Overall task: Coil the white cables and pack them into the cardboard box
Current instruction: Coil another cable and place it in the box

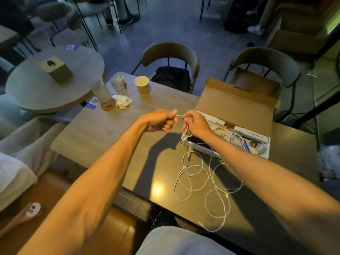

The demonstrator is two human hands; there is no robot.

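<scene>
My left hand [161,120] and my right hand [195,123] are raised above the table, close together, both gripping one white cable [179,115] that spans the short gap between them. A bit of that cable hangs down from my right hand. Several loose white cables [200,178] lie tangled on the dark table in front of me. The cardboard box [237,109] stands open at the right with its lid up. Coiled white cables [236,138] lie inside it.
A paper cup [142,85], a glass [118,84], a tall clear tube on a coaster [103,94] and a crumpled napkin [121,101] stand at the table's far left. Two chairs [171,57] face me across it. A round table [55,80] is at left.
</scene>
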